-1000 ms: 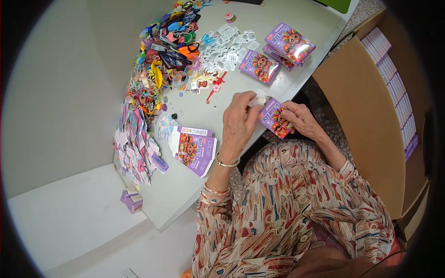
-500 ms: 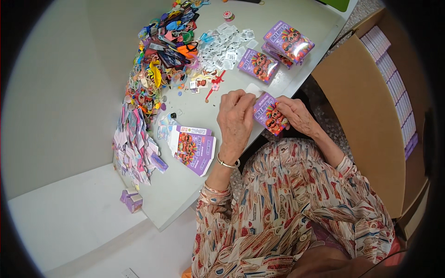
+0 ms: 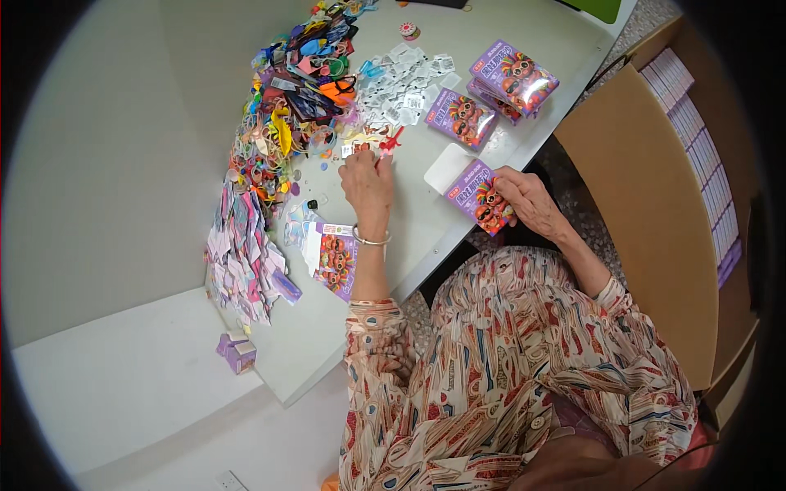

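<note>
In my right hand (image 3: pixel 532 201) is a small purple cardboard box (image 3: pixel 477 196) with colourful cartoon figures, gripped by its right end. Its white flap (image 3: pixel 447 168) stands open on the left. My left hand (image 3: pixel 367 190) reaches over the table, fingers bent down onto a little group of trinkets. Beside its fingertips show a red strap-like piece (image 3: pixel 391 141) and a small printed card (image 3: pixel 357 148). What the fingers hold is hidden beneath them. Under my left wrist lies a flattened purple box (image 3: pixel 334 263), partly covered by the forearm.
Filled purple boxes (image 3: pixel 514 78) are stacked at the back right, one single box (image 3: pixel 461 119) before them. White packets (image 3: pixel 405 86), mixed trinkets (image 3: pixel 286 123) and pastel pieces (image 3: pixel 241 254) cover the left and back. A carton (image 3: pixel 647 196) of boxes stands right; a crumpled purple box (image 3: pixel 237 353) lies left.
My left hand has left the box's flap and moved left and away to the trinkets. The flap now stands wide. My right hand keeps the box in nearly the same place.
</note>
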Tool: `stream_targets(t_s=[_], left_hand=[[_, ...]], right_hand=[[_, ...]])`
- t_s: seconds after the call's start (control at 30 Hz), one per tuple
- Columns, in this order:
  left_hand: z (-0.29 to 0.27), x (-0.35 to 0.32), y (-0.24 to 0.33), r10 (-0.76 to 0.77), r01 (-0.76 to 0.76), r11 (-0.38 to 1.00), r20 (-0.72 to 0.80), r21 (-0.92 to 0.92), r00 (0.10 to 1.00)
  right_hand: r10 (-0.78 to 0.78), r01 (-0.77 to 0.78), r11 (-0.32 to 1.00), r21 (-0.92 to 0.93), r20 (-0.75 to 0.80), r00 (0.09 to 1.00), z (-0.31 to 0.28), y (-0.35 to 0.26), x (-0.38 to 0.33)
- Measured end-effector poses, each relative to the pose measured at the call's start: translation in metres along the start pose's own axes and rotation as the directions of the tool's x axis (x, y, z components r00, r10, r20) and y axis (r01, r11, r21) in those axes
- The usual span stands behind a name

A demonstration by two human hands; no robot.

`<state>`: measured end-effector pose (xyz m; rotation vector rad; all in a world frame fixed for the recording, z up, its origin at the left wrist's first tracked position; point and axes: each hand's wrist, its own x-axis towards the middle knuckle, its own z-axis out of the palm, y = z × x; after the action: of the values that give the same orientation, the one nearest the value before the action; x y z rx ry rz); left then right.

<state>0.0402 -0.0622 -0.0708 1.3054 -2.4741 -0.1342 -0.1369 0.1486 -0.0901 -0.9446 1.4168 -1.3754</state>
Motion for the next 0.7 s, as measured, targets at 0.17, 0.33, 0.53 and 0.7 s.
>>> stream_targets(t_s=[0.17, 0.33, 0.53, 0.7], left_hand=[[0.022, 0.002, -0.003, -0.032, 0.03, 0.999, -0.111, -0.017, 0.993], [0.027, 0.003, -0.009, 0.034, -0.044, 0.992, -0.085, -0.116, 0.996], [0.013, -0.012, -0.009, 0.028, -0.042, 0.986, -0.086, -0.16, 0.996], [-0.048, -0.024, 0.037, 0.0, -0.023, 0.905, -0.054, -0.425, 0.999]], right_hand=[[-0.005, 0.005, 1.0, 0.012, 0.005, 1.0, -0.001, 0.0, 0.0], [0.013, -0.013, 0.999, 0.039, 0.012, 1.0, -0.004, 0.004, 0.0], [0.03, -0.031, 0.998, 0.05, 0.013, 0.999, -0.001, 0.002, 0.002], [0.039, -0.039, 0.998, 0.055, -0.003, 0.999, -0.003, 0.007, 0.001]])
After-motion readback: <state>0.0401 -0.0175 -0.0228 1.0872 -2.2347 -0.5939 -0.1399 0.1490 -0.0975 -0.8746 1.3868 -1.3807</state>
